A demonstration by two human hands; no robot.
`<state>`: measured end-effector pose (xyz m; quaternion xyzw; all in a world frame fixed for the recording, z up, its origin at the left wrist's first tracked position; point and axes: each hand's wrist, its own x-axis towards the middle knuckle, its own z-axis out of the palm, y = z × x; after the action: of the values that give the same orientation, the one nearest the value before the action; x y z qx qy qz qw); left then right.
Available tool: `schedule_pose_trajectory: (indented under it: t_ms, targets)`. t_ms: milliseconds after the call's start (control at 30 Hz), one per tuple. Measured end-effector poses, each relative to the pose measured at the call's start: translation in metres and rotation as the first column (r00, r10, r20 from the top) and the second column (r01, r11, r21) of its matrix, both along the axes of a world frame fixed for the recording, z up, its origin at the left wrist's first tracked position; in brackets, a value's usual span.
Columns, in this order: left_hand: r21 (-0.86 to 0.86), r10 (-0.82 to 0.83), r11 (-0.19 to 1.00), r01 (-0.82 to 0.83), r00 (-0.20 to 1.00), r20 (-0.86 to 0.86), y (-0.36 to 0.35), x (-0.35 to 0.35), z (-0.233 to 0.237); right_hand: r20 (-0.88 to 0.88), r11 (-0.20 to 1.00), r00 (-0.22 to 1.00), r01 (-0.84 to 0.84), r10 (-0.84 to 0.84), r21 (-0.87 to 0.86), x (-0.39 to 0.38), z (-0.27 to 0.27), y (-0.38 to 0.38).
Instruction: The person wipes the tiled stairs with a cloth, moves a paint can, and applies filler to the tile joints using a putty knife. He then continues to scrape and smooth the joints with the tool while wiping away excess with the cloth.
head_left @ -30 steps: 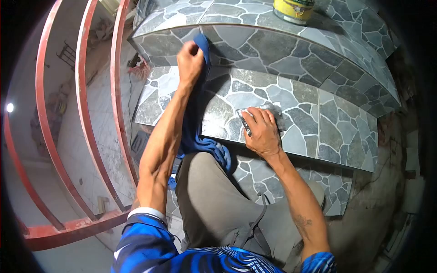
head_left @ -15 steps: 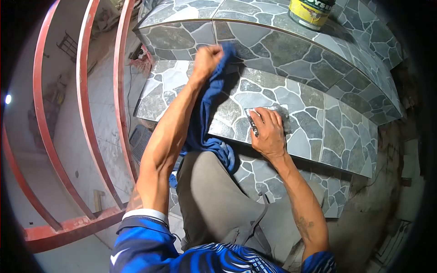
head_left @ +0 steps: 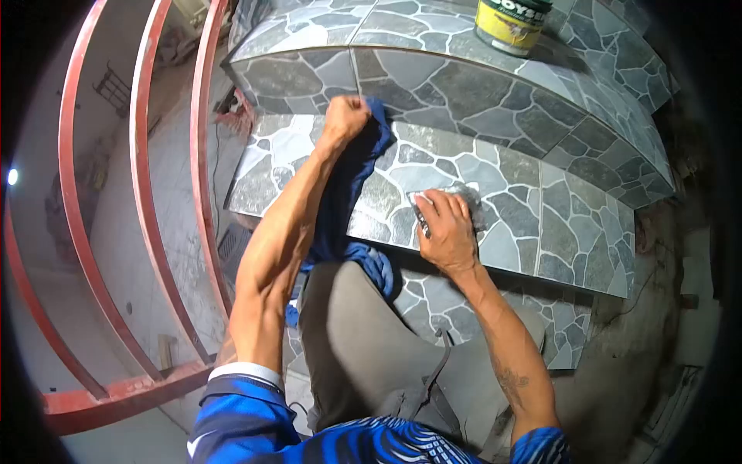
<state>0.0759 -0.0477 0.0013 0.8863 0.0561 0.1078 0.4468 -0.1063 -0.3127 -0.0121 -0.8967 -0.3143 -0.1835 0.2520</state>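
My left hand (head_left: 345, 121) is closed on one end of a long blue cloth (head_left: 344, 182), near the foot of the stone-patterned riser (head_left: 479, 89). From there the cloth hangs over the edge of the tiled step (head_left: 502, 201) and bunches beside my knee. On the step, my right hand (head_left: 450, 232) has its fingers curled over a small, flat, translucent piece with a dark edge, which lies against the tile. The hand hides most of that piece, so I cannot make out what it is.
A tub with a yellow and dark green label (head_left: 510, 27) stands on the upper step. Red metal railing bars (head_left: 143, 139) curve along the left. A lower tiled step (head_left: 433, 301) shows beyond my knees.
My left hand has moved down a little with the cloth end. The right hand sits slightly further left in view. The whole view has shifted a little, with the tub further left.
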Motion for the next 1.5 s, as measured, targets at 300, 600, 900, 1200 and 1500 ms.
schedule_pose_trajectory:
  t_ms: [300, 600, 900, 1200, 1500]
  targets:
    - [-0.143, -0.016, 0.990, 0.020, 1.000, 0.025, -0.014, 0.000, 0.016, -0.011, 1.000, 1.000, -0.017, 0.017, 0.011, -0.001, -0.004, -0.001]
    - [-0.429, 0.062, 0.903, -0.023, 0.995, 0.075, -0.020, -0.013, -0.004, -0.021, 1.000, 1.000, 0.000, -0.001, -0.020, -0.005, -0.001, 0.002]
    - [-0.589, 0.003, 0.807, 0.043, 0.997, 0.077, -0.022, -0.015, -0.004, -0.021, 1.000, 1.000, 0.000, -0.001, -0.020, -0.001, -0.004, 0.003]
    - [-0.566, 0.004, 0.821, 0.072, 0.991, 0.133, -0.004, -0.002, -0.012, -0.021, 1.000, 1.000, -0.004, 0.003, -0.025, 0.001, -0.005, 0.002]
    - [-0.539, 0.041, 0.837, 0.095, 0.971, 0.235, -0.003, -0.014, 0.047, -0.016, 1.000, 1.000, -0.008, 0.008, 0.018, 0.000, -0.002, 0.003]
